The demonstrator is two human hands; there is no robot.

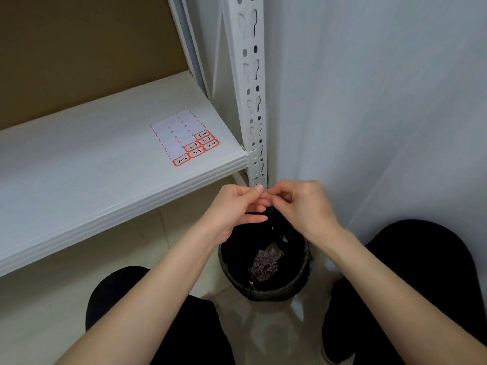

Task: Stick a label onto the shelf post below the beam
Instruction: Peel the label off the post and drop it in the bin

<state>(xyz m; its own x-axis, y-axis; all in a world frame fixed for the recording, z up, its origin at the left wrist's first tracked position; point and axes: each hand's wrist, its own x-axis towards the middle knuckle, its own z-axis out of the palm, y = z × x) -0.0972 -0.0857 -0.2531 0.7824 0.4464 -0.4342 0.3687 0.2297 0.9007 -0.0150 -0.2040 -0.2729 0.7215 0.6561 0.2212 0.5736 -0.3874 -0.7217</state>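
A white slotted shelf post (253, 96) runs down beside the white shelf board (110, 164). On the board lies a label sheet (184, 137) with several red-bordered handwritten labels left at its near corner. My left hand (237, 209) and my right hand (300, 204) meet fingertip to fingertip just below the shelf's front beam (147, 204), right at the foot of the visible post. Both pinch something tiny between thumb and finger. It is almost wholly hidden by the fingers, with only a sliver showing, so I cannot tell whether it is a label.
A black round waste bin (266, 270) with scraps inside stands on the floor under my hands. A pale wall (369, 101) closes the right side. My knees in dark trousers sit left (116, 293) and right (421, 259) of the bin.
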